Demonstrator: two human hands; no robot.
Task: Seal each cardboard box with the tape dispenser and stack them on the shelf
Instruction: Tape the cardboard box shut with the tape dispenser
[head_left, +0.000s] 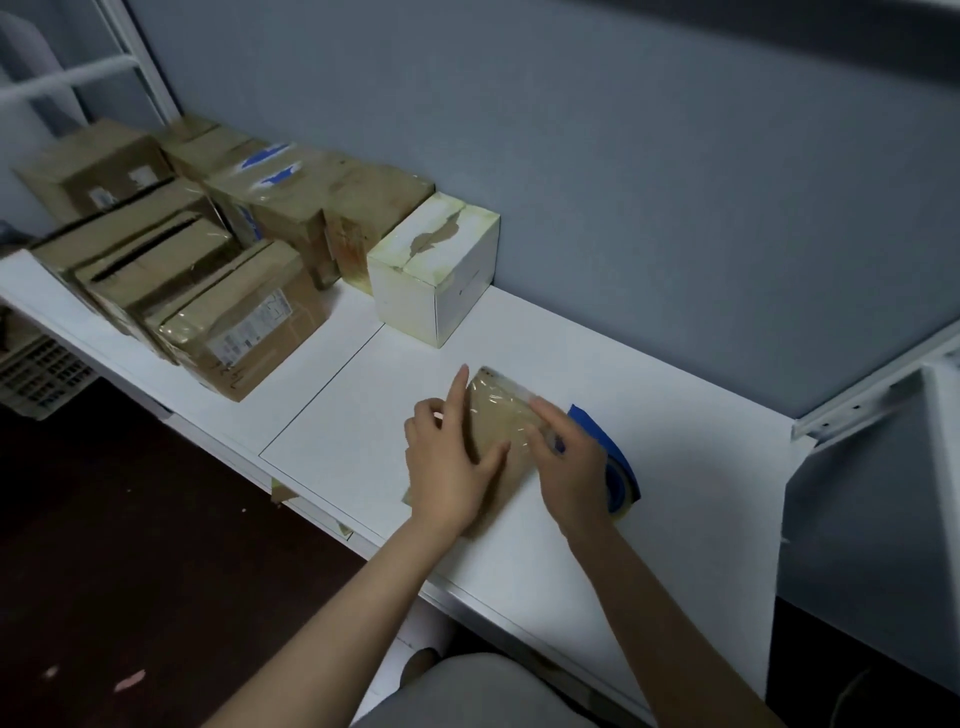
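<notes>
A small brown cardboard box (498, 415) with shiny clear tape over its top lies on the white table (675, 467). My left hand (452, 457) rests on its left side, index finger stretched along the edge and thumb on the top. My right hand (563, 457) presses flat on the box's right side with straight fingers. The blue tape dispenser (618, 467) lies on the table just right of the box, partly hidden behind my right hand.
Several taped brown boxes (239, 322) crowd the table's left end. A white box (436, 270) with a torn top stands by the blue wall. A white metal shelf bracket (872, 400) juts in at right. The table's front edge runs diagonally.
</notes>
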